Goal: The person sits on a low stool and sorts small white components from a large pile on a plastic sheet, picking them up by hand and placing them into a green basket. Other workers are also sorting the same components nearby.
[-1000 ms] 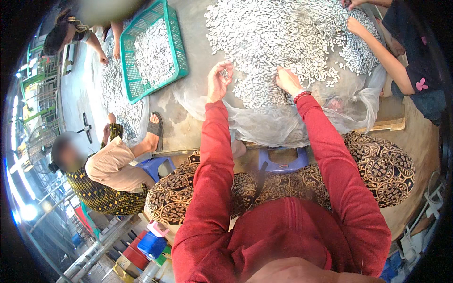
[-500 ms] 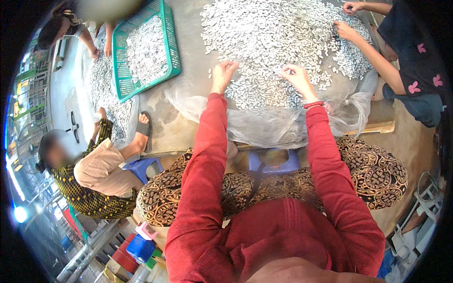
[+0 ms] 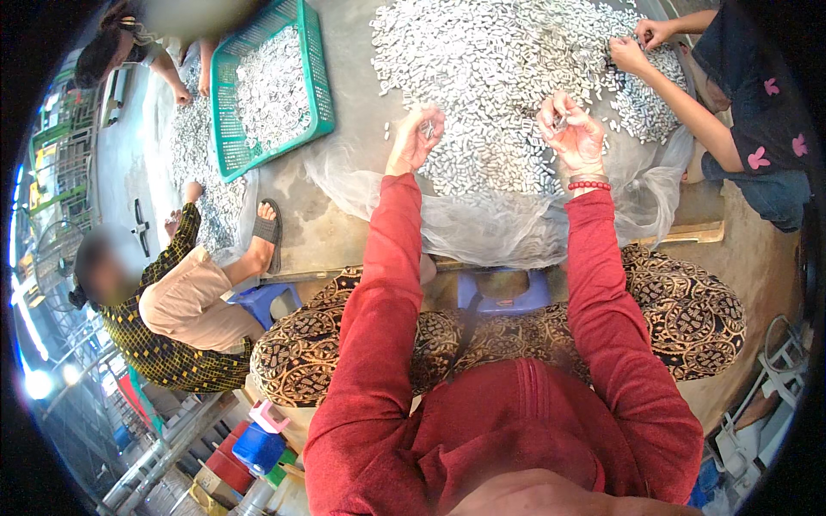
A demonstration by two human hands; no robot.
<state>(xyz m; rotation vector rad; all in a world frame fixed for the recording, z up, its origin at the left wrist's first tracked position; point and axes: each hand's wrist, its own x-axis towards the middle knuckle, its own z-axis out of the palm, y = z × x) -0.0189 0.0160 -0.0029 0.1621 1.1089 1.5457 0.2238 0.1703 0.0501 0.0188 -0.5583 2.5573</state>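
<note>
A broad heap of small silvery-white oblong pieces (image 3: 490, 77) covers the sheet ahead of me; I cannot tell what kind of parts they are. At the heap's left edge my left hand (image 3: 416, 139) is curled palm-up, closed around a few of these pieces. My right hand (image 3: 575, 142), a red bead bracelet (image 3: 589, 183) at its wrist, is held over the right part of the heap. Its fingers are bent together around what look like the same pieces, partly hidden by the fingertips.
A green plastic basket (image 3: 322, 90) holding similar pieces stands at the left. Sheer white netting (image 3: 499, 236) is bunched along the near edge. A co-worker's hands (image 3: 632, 53) work the heap's right side. Other people sit at the left beside another strip of pieces (image 3: 198, 142).
My right hand has moved right and turned palm-up, its fingers curling in. My left hand has rotated to show its palm with pieces in it. The co-worker's hands at the right have come closer together.
</note>
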